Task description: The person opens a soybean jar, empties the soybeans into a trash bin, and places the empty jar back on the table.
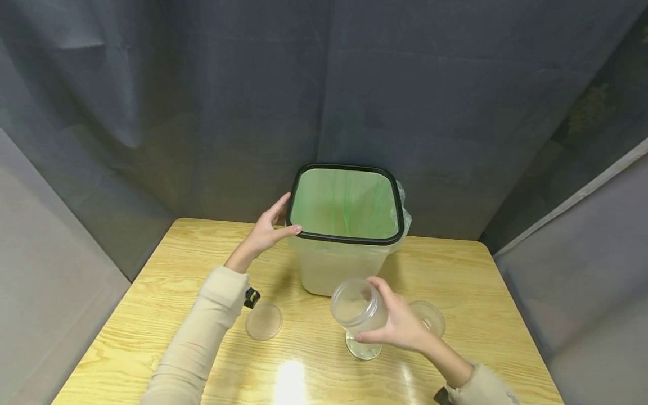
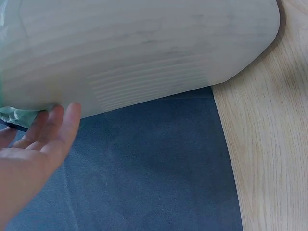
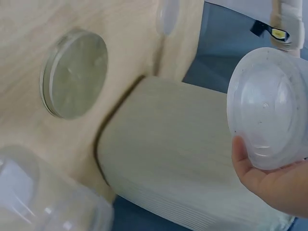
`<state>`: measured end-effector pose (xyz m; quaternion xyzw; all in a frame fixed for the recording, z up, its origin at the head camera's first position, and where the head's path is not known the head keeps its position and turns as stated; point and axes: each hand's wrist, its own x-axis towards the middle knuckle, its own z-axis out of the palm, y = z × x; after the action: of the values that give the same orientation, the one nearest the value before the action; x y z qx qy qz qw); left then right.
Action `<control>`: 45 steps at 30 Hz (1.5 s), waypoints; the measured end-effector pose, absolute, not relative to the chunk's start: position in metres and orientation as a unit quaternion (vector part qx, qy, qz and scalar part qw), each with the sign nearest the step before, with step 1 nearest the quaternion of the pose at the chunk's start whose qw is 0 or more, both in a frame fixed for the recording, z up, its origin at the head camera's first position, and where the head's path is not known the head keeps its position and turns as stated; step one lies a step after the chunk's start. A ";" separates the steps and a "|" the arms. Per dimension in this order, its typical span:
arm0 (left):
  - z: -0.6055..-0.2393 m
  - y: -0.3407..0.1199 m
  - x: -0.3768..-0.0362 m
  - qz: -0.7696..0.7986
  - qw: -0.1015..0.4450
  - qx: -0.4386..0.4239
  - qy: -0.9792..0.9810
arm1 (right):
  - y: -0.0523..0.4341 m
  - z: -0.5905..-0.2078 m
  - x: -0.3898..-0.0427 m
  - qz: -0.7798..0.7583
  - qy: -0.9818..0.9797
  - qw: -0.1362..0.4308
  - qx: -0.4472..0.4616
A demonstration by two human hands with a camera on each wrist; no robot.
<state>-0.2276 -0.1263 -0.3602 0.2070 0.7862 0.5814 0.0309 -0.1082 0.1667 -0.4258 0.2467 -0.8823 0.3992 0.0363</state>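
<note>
Head view: right hand (image 1: 400, 326) grips a clear plastic jar (image 1: 358, 306), lidless, mouth tipped up toward the camera, held off the table (image 1: 152, 292) just in front of the bin (image 1: 331, 270). Jar looks empty, ribbed neck, walls slightly cloudy. Left hand (image 1: 268, 230) is at the bin's left rim, fingers mostly straight, thumb touching the black rim band (image 1: 349, 239). Bin is translucent white, squarish with rounded corners, green liner bag (image 1: 349, 202) inside; it stands at the table's far edge against the grey curtain (image 1: 202, 101). A round clear lid (image 1: 264, 321) lies flat left of the jar, a second lid (image 1: 363, 349) directly under the jar, a second clear jar (image 1: 430, 316) behind the right hand. Open tabletop on the left and front; right side tighter.

Left wrist view: left hand (image 2: 33, 154) open, fingertips (image 2: 67, 113) against the bin wall (image 2: 144, 53) near the liner's green edge (image 2: 14, 115). Table edge (image 2: 226, 144) runs at right, curtain beyond it.

Right wrist view: right hand (image 3: 272, 178) holds the jar base (image 3: 269, 106), thumb curled on its edge. Bin wall (image 3: 183, 159) just beside. Lid (image 3: 74, 72) flat on the table, other jar (image 3: 43, 197) blurred at lower left.
</note>
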 end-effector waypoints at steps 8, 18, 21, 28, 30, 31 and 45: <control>-0.360 -0.128 -0.228 0.583 0.030 0.207 0.785 | 0.158 -0.452 -0.111 0.432 -0.872 0.016 0.230; -0.360 -0.129 -0.228 0.584 0.034 0.210 0.783 | 0.135 -0.496 -0.117 0.486 -0.852 -0.030 0.195; -0.360 -0.129 -0.227 0.583 0.037 0.209 0.784 | 0.127 -0.505 -0.119 0.494 -0.849 -0.032 0.186; -0.359 -0.130 -0.226 0.581 0.031 0.207 0.786 | 0.109 -0.520 -0.125 0.502 -0.847 -0.017 0.173; -0.359 -0.130 -0.226 0.581 0.030 0.207 0.787 | 0.105 -0.526 -0.127 0.505 -0.847 -0.017 0.165; -0.359 -0.130 -0.226 0.581 0.030 0.207 0.786 | 0.102 -0.529 -0.127 0.507 -0.847 -0.018 0.160; -0.360 -0.128 -0.226 0.588 0.025 0.211 0.781 | 0.076 -0.564 -0.133 0.518 -0.849 -0.020 0.103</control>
<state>-0.2255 -0.1280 -0.3603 0.2113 0.7805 0.5878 0.0251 -0.1326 0.0761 -0.5637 0.1025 -0.8489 0.5182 -0.0201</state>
